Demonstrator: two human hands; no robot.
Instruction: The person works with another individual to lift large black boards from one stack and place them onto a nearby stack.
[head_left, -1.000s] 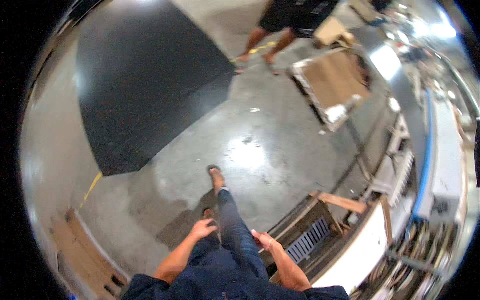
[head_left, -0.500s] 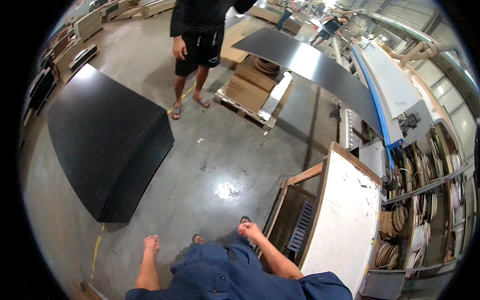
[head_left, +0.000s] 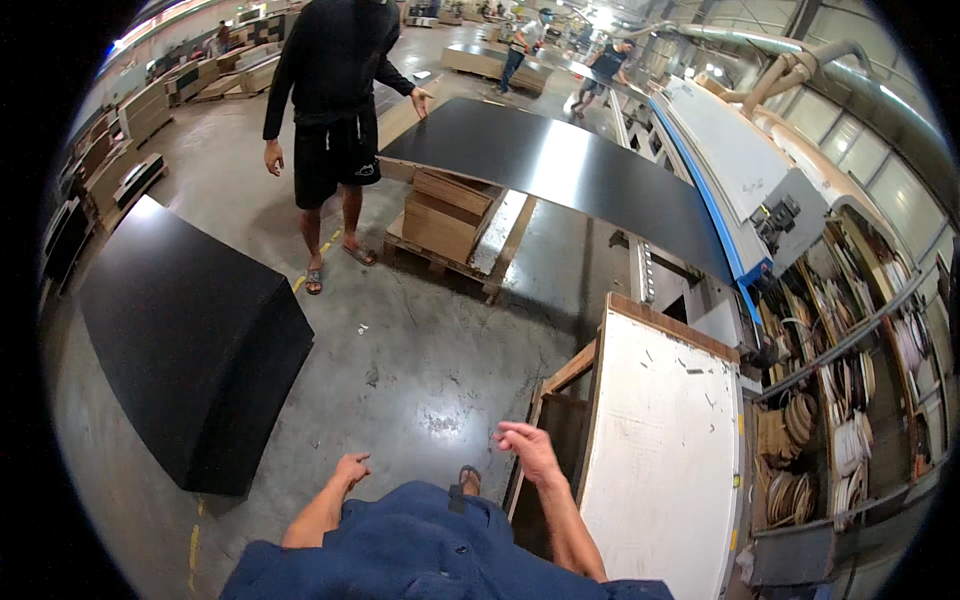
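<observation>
My left hand hangs in front of my body over the floor, holding nothing; one finger points out while the others curl loosely. My right hand is raised beside the white-topped table, empty, its fingers loosely stretched and apart. A large black panel runs from the machine with the blue edge toward a co-worker in dark clothes. The co-worker's hand is at the panel's far left corner. A tall stack of black panels stands on my left.
Boards on a wooden pallet stand beneath the panel. Shelves with coiled edging strips line the right. Small dark scraps lie on the white table. Two other people are farther back.
My view has shifted; the black panel now reaches farther left in it. The co-worker's hand has come to the panel's corner. My right hand has risen and loosened, my left has moved inward.
</observation>
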